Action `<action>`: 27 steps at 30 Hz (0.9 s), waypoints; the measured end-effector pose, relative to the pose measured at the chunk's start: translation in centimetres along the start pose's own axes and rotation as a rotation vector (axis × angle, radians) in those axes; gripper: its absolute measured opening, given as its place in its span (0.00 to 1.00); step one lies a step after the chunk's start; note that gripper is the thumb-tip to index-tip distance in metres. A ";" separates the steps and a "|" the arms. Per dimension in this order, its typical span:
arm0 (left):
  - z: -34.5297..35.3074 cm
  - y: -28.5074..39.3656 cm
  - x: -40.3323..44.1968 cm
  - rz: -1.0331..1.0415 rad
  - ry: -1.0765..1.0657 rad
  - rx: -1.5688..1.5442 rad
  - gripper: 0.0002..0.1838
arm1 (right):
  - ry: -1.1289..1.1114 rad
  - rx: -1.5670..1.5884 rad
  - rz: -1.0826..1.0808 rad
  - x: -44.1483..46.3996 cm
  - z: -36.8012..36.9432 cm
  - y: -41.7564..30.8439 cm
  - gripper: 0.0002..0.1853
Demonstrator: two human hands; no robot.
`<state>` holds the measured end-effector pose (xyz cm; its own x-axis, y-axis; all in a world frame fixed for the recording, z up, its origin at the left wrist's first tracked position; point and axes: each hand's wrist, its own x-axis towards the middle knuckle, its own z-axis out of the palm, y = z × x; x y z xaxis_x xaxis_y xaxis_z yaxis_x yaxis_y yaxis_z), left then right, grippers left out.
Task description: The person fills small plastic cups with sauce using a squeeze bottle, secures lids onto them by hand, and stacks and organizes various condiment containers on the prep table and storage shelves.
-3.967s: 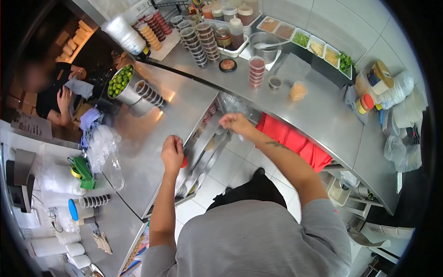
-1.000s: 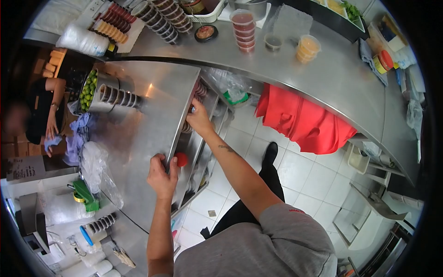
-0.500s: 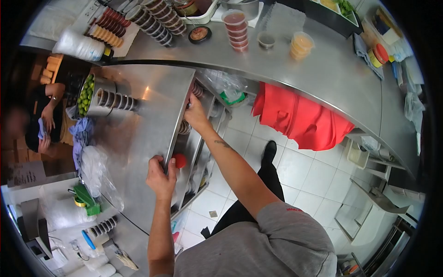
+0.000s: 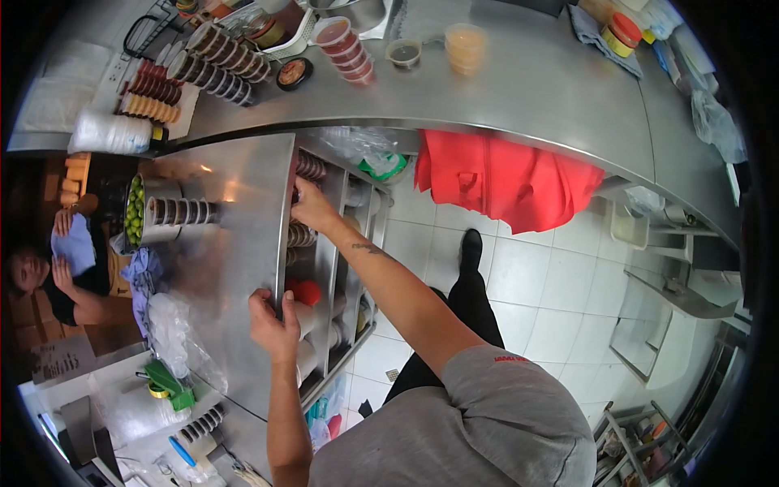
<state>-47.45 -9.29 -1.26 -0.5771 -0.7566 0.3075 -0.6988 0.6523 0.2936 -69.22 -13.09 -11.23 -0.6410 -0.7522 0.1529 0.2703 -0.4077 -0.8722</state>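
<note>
My left hand is closed over the front edge of the steel counter, fingers on top and thumb on the near side. My right hand is at the same edge farther along, fingers curled in and fingertips hidden, so what they hold does not show. Beside it on the shelf below are stacked lidded cups. A round red thing sits under the edge near my left hand. On the counter lie a row of dark-filled cups and a metal container of green limes.
Stacked sauce cups stand on the back counter. A red bag hangs below it over the tiled floor. Across the counter, a co-worker holds a blue cloth. Plastic bags lie at the left.
My view has shifted, so both counters appear farther left. Both my hands stay at the counter's edge. The co-worker's blue cloth is now spread out between their hands.
</note>
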 end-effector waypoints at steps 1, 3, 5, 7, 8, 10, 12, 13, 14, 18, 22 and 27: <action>0.0 -0.1 0.1 0.013 0.004 -0.006 0.19 | -0.005 -0.011 -0.030 0.2 0.0 0.8 0.35; 0.0 -0.2 0.1 0.023 0.003 -0.004 0.19 | 0.029 0.158 -0.057 -0.1 0.2 1.5 0.35; 0.1 -0.2 0.0 0.011 0.002 0.006 0.19 | 0.115 0.135 -0.047 -0.7 0.5 1.2 0.36; -0.1 0.3 0.2 0.012 0.006 -0.002 0.19 | 0.177 0.093 -0.064 -0.3 0.7 3.5 0.37; -0.4 0.4 0.0 0.006 0.003 0.001 0.19 | 0.198 0.062 -0.079 0.0 0.8 5.5 0.37; -0.3 0.1 0.0 0.029 -0.002 0.004 0.19 | 0.195 0.097 -0.043 -0.4 0.9 5.0 0.36; -0.4 -0.2 0.1 0.037 0.002 0.002 0.18 | 0.146 0.232 0.077 -2.6 -0.9 1.2 0.34; -0.4 -0.2 0.1 0.037 0.003 -0.008 0.18 | 0.147 0.235 0.005 -3.0 -1.4 0.9 0.31; -0.3 -0.2 0.1 0.037 0.001 -0.019 0.18 | 0.147 0.201 0.023 -3.6 -2.0 0.5 0.30; -0.4 0.1 0.0 0.009 0.013 -0.048 0.18 | 0.135 0.084 0.075 -5.2 -5.1 -1.1 0.31; -0.4 0.0 0.1 0.020 0.013 -0.038 0.17 | 0.052 0.017 0.125 -5.7 -7.4 -4.2 0.29; -0.2 -0.3 0.2 0.035 0.031 -0.029 0.16 | -0.113 0.134 0.322 -4.9 -9.5 -6.8 0.27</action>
<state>-47.26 -9.63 -1.09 -0.5871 -0.7318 0.3460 -0.6657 0.6797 0.3080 -74.72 -1.73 -10.44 -0.4262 -0.9024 -0.0629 0.5417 -0.1990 -0.8167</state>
